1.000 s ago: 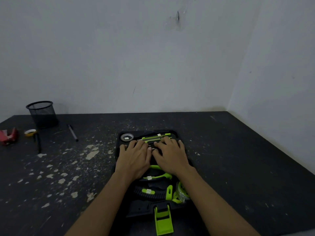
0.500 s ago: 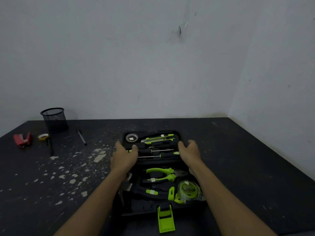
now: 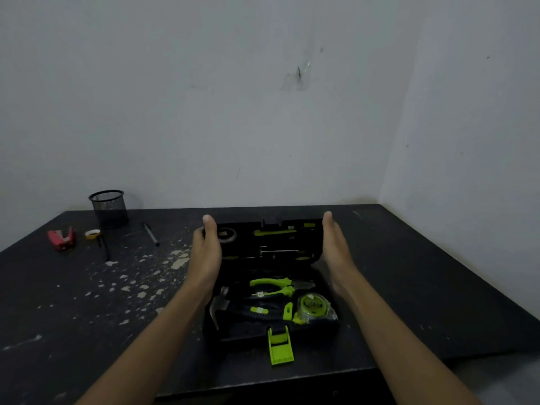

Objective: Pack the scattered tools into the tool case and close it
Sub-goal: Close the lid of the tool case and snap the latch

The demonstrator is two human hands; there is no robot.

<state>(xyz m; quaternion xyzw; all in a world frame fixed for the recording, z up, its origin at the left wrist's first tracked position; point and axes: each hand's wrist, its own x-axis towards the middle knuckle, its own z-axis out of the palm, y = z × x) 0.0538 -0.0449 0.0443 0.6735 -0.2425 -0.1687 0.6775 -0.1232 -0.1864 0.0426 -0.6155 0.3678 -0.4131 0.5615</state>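
Observation:
The black tool case (image 3: pixel 242 334) lies near the table's front edge with its green latch (image 3: pixel 280 344) hanging forward. Its lower half holds green-handled pliers (image 3: pixel 271 285), a hammer (image 3: pixel 217 306) and a green tape measure (image 3: pixel 312 306). The lid (image 3: pixel 271 244) is tilted up from the table, with screwdrivers (image 3: pixel 280 252) and a small tape roll (image 3: pixel 226 235) clipped inside. My left hand (image 3: pixel 206 258) grips the lid's left edge, thumb wrapped inward. Flat against the lid's right edge is my right hand (image 3: pixel 336 252).
At the back left stand a black mesh cup (image 3: pixel 109 207), a red stapler (image 3: pixel 61 238), a yellow tape roll (image 3: pixel 92 234) and two pens (image 3: pixel 150 233). White paint flecks (image 3: pixel 178 261) cover the dark table left of the case. Walls close the back and right.
My hands moved off the screwdrivers in the lid, out to its two side edges. The lid has since risen from lying flat to tilted up.

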